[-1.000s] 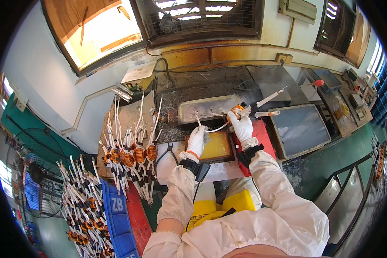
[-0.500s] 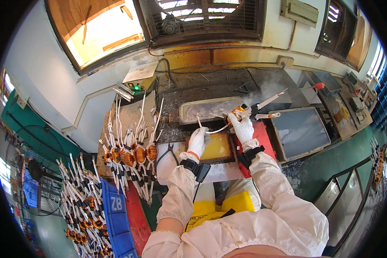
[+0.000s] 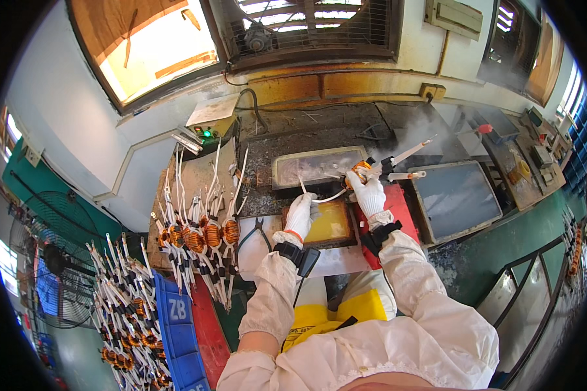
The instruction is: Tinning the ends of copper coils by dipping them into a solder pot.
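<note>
My right hand [image 3: 370, 195], in a white glove, is closed on a copper-wound ring coil [image 3: 361, 168] at the right end of the metal solder pot [image 3: 318, 163]. From the coil, thick white-sleeved leads with black bands stick out to the upper right. A thin white lead [image 3: 332, 197] curves from the coil to my left hand [image 3: 300, 214], also gloved, whose fingers are pinched around it. Its tip points up near the pot's front rim. Below my hands lies a shallow tray of amber material [image 3: 329, 223]. Pliers [image 3: 257, 231] rest beside my left wrist.
Several finished-looking coils with leads [image 3: 205, 234] stand at the left. More coils fill a blue bin [image 3: 176, 326] below them. A grey-surfaced tray [image 3: 456, 199] sits to the right, next to a red panel [image 3: 399, 212]. Smoke [image 3: 417, 133] drifts over the back right. A control box [image 3: 214, 117] is behind.
The smoke has thickened and spread over the right side. Both hands and the coil stay almost where they were.
</note>
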Tool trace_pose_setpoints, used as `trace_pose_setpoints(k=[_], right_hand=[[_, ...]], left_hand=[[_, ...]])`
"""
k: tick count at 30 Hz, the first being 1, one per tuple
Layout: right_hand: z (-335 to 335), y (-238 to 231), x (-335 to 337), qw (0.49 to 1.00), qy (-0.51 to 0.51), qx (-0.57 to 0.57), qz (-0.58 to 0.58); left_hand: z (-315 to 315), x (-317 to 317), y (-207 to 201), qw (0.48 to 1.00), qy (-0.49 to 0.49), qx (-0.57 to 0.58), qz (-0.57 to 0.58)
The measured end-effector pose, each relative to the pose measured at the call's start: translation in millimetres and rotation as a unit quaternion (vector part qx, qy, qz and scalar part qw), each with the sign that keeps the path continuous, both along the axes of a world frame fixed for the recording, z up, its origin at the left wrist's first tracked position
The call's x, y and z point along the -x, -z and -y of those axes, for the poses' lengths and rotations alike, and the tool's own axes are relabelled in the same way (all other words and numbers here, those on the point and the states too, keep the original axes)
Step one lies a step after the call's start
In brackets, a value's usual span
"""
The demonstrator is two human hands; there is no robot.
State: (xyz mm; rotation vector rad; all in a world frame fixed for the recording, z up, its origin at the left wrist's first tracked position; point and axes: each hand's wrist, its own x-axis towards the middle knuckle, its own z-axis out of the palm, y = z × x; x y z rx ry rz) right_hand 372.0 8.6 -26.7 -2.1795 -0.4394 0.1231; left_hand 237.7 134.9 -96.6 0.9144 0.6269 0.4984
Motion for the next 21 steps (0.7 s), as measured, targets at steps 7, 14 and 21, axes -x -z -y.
trace_pose_setpoints(k=[7, 14, 21], right_hand=[[2.2, -12.7, 5.7, 0.998, -0.017, -0.027, -0.05], [-0.1, -2.3, 1.2, 0.999, -0.006, -0.038, -0.02], [-3.2, 0.8, -5.1, 1.0, 0.014, -0.017, -0.012]], left_hand=[[-2.8, 0.7, 1.7, 1.0, 0.004, -0.004, -0.01], [-2.0, -0.8, 3.1, 1.0, 0.002, -0.001, -0.009], [-1.0, -2.3, 5.0, 1.0, 0.005, 0.011, 0.009]])
